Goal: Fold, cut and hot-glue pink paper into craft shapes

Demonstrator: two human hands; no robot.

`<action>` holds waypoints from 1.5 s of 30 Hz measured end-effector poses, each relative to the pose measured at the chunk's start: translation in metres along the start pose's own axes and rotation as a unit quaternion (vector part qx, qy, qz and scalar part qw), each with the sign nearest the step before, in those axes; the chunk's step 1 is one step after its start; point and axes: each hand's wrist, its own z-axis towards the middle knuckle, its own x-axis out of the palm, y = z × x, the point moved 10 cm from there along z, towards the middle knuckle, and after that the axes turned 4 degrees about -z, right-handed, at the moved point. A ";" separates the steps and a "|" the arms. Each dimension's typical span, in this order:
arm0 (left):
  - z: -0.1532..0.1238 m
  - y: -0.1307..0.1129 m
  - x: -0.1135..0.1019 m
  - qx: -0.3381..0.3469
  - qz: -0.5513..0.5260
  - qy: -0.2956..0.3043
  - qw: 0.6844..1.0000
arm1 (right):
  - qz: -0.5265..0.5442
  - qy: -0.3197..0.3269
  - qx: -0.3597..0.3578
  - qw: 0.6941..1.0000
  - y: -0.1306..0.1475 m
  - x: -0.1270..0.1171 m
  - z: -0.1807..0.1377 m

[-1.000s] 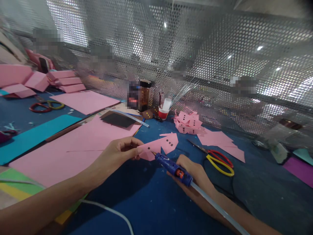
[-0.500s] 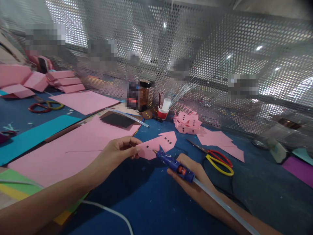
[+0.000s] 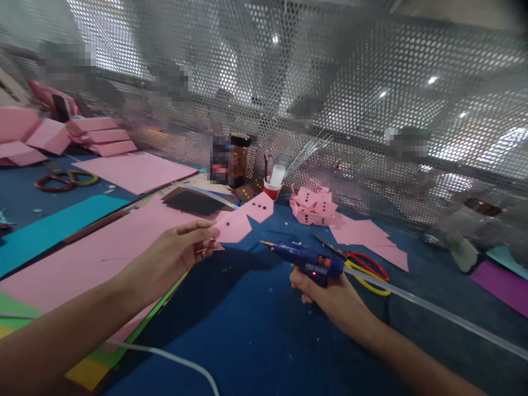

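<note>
My left hand (image 3: 187, 247) pinches the left end of a folded pink paper piece (image 3: 235, 226) with small black squares on it. The piece is held above the table, its far end pointing up to the right. My right hand (image 3: 325, 294) is wrapped round the handle of a blue glue gun (image 3: 303, 257), whose tip points left and stays apart from the paper. A long clear glue stick (image 3: 433, 305) runs out of its back, and a small red light shows on its side. Behind it lie scissors (image 3: 367, 272) with red and yellow handles.
Folded pink pieces with black squares (image 3: 315, 206) are piled at the back, beside flat pink cutouts (image 3: 371, 236). A red-white cup (image 3: 272, 188) and a brown jar (image 3: 240, 159) stand by the perforated metal screen (image 3: 350, 82). Pink sheets (image 3: 82, 264) and a white cord (image 3: 173, 355) lie left.
The glue gun's tip has come away from the pink paper, and my right hand has moved right and turned the gun more level. My left hand has carried the paper left and up.
</note>
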 end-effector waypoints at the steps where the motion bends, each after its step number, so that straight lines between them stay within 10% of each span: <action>1: 0.002 -0.002 -0.005 -0.002 -0.019 -0.014 1.000 | 0.008 -0.004 -0.001 1.000 0.002 -0.003 0.002; 17: 0.026 -0.020 -0.059 0.042 -0.067 -0.107 0.991 | -0.185 -0.014 -0.072 0.980 0.008 -0.020 0.035; 45: 0.018 -0.019 -0.043 0.078 -0.033 -0.059 0.995 | -0.255 -0.017 -0.065 0.965 0.010 -0.021 0.034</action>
